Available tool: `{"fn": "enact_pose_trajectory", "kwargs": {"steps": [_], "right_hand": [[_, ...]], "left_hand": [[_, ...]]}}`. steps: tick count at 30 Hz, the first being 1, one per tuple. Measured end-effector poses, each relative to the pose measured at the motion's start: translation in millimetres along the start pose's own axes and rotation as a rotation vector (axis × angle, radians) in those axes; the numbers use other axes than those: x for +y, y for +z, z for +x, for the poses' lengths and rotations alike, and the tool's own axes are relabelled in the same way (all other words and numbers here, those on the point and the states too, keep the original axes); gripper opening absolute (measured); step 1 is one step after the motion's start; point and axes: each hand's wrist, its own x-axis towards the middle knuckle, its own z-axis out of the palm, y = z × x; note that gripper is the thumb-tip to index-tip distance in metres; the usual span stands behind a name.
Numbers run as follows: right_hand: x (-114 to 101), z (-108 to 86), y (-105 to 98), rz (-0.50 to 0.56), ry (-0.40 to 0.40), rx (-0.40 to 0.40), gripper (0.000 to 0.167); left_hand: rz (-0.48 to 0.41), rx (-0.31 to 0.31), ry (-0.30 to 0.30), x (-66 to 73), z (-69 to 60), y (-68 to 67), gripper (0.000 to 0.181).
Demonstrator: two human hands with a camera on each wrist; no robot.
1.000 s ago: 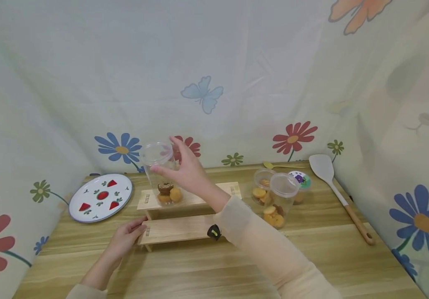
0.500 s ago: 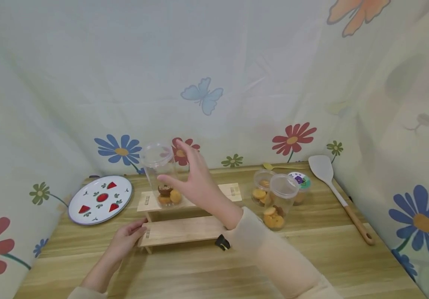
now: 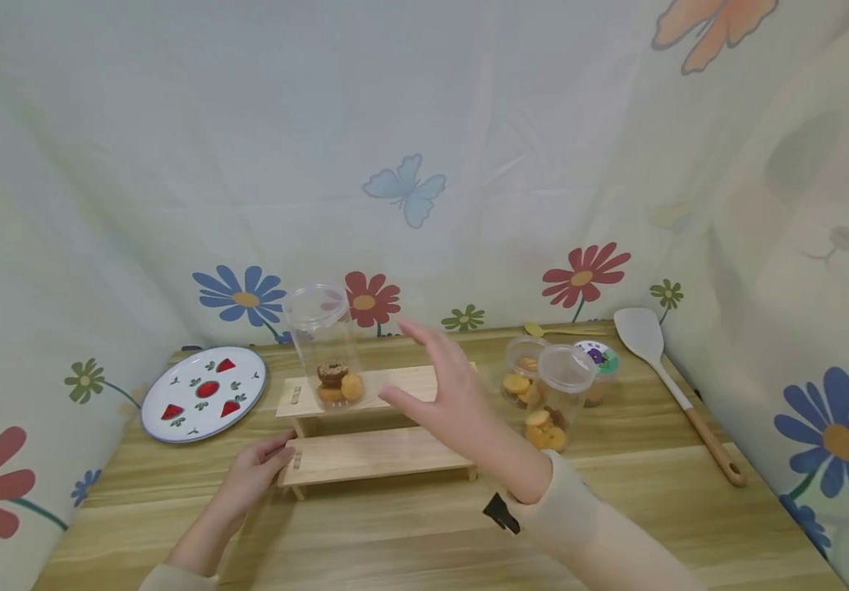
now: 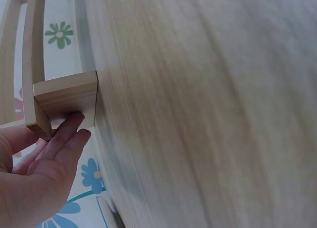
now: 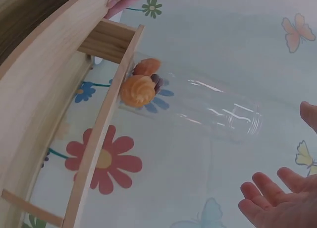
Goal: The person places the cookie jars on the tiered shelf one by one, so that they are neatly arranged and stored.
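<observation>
A two-step wooden shelf (image 3: 376, 455) stands in the middle of the table. My left hand (image 3: 256, 476) grips the left end of its lower step; in the left wrist view the thumb lies on one side of the board and the fingers (image 4: 67, 143) on the other. On the upper step, at its left, a tall clear lidded jar (image 3: 321, 345) stands upright with several cookies at its bottom. To the right of that jar my right hand (image 3: 454, 394) hovers, fingers spread and holding nothing. The jar (image 5: 198, 101) and the hand are apart in the right wrist view.
Right of the shelf stand a tall jar of cookies (image 3: 559, 394), a shorter jar (image 3: 519, 382) and a tub with a patterned lid (image 3: 600, 359). A spatula (image 3: 664, 369) and a yellow spoon (image 3: 535, 330) lie farther right. The strawberry-patterned plate (image 3: 203, 414) is at left.
My right hand has let go of the tall jar and drawn away to the right. The jar stays on the upper step, and my left hand keeps its place on the shelf.
</observation>
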Motion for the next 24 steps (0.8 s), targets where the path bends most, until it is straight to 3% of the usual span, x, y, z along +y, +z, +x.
{"fn": "enact_pose_trajectory", "kwargs": {"steps": [5, 13, 19, 24], "right_hand": [[12, -17.8, -14, -0.105, 0.021, 0.001, 0.072], [30, -35.1, -46, -0.263, -0.026, 0.098, 0.08], [47, -44.4, -75, -0.323, 0.011, 0.152, 0.082], [65, -58.6, -97, -0.375, 0.075, 0.214, 0.093]], "left_hand": [[0.0, -0.001, -0.006, -0.8, 1.1, 0.1, 0.045], [0.001, -0.004, -0.011, 0.5, 2.3, -0.4, 0.044], [0.01, -0.003, -0.01, 1.4, 2.2, -0.5, 0.044], [0.006, -0.004, -0.02, 1.9, 1.0, 0.1, 0.043]]}}
